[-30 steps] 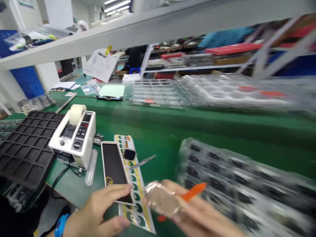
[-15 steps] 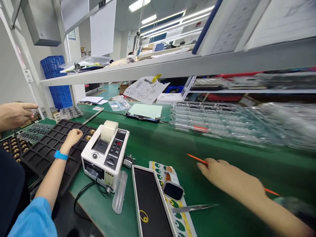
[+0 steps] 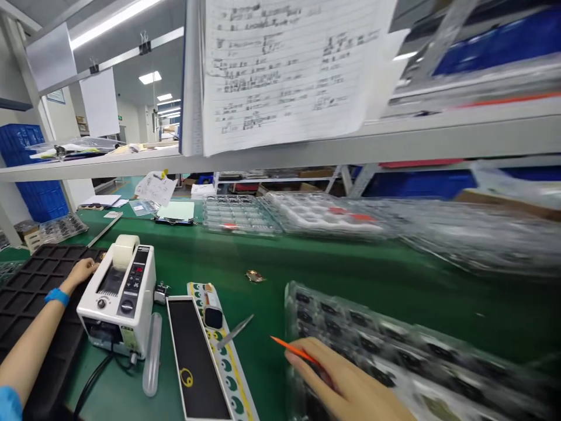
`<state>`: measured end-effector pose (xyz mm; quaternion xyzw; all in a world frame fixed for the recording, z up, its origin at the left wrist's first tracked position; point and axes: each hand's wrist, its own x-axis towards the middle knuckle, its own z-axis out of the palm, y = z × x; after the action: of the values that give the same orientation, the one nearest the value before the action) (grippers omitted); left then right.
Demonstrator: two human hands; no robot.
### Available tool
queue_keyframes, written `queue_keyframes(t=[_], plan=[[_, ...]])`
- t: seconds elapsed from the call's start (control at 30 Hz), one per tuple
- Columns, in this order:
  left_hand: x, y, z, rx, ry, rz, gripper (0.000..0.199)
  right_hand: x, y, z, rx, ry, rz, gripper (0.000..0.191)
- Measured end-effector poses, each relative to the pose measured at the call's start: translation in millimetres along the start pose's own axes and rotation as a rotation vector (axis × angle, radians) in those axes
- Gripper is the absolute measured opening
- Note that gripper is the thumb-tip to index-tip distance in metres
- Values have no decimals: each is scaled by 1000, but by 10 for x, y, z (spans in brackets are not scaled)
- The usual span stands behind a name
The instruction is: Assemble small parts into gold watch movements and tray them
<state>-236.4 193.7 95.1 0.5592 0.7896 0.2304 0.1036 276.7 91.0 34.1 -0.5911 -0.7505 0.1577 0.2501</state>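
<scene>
My left hand (image 3: pixel 83 270), with a blue wristband, reaches over the black compartment tray (image 3: pixel 33 292) beside the white tape dispenser (image 3: pixel 120 292). Its fingers are bent together near a small gold part at the tray's edge; what they hold, if anything, is too small to make out. In my right hand (image 3: pixel 337 374) is an orange pointed tool (image 3: pixel 294 349), pinched with its tip toward the left. That hand is over the near left part of a clear plastic tray of dark parts (image 3: pixel 372 327). A small coppery part (image 3: pixel 255 276) lies on the green mat.
A black tray with a white frame (image 3: pixel 197 356), a sticker strip with a watch (image 3: pixel 213 316), metal tweezers (image 3: pixel 236 331) and a clear tube (image 3: pixel 152 356) lie mid-table. Clear plastic trays (image 3: pixel 315 213) line the back under a metal shelf (image 3: pixel 280 153).
The view has swung right, bringing the tray of dark parts and the coppery part into sight. My right hand is now over that tray, still with the orange tool. The other person's hand has left view.
</scene>
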Motion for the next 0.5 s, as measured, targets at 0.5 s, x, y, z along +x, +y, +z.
queue_keyframes(t=[0.5], plan=[[-2494,1428,361,-1190,255,105,21,-133,-363,-147,719,323,-85,52]])
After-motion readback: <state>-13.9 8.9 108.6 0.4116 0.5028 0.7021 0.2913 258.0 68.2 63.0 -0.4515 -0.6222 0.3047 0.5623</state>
